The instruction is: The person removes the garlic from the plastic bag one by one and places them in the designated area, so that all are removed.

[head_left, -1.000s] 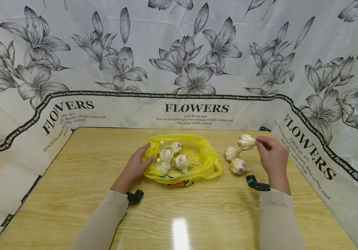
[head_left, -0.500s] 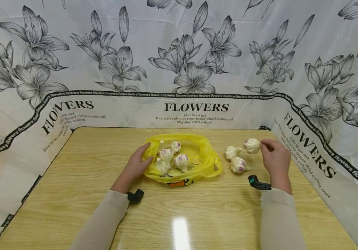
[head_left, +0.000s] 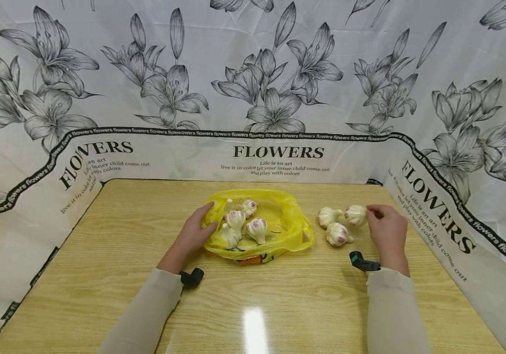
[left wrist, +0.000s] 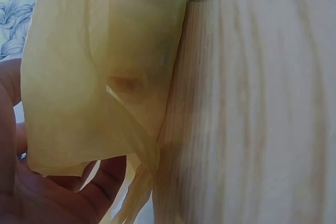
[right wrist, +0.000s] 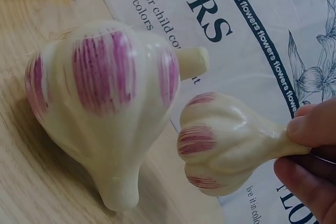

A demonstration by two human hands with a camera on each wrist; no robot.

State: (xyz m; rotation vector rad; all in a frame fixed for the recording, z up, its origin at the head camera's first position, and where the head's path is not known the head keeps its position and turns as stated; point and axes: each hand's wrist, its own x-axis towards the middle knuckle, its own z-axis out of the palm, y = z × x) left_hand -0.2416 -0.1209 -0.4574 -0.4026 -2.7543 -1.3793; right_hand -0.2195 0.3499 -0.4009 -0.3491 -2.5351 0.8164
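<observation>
My right hand (head_left: 387,228) pinches a garlic bulb (head_left: 356,215) by its stem, between thumb and fingertips, as the right wrist view also shows. That bulb (right wrist: 223,142) is cream with purple streaks. Two more garlic bulbs lie beside it on the table: one to its left (head_left: 329,217) and one nearer the front (head_left: 337,234). My left hand (head_left: 194,230) holds the left rim of a yellow plastic bag (head_left: 295,231), its thumb and fingers spread along the edge. Several garlic bulbs (head_left: 235,221) sit inside the bag's open mouth. In the left wrist view the bag (left wrist: 79,103) hides part of the fingers.
The wooden table (head_left: 244,290) carries everything. A white cloth (head_left: 275,162) with printed flowers and lettering encloses it at the back and both sides. Black wrist cameras sit at the left wrist (head_left: 192,278) and right wrist (head_left: 363,262).
My right hand has carried the garlic bulb slightly right, then lowered it toward the table beside the two others. The left hand and the bag have stayed put.
</observation>
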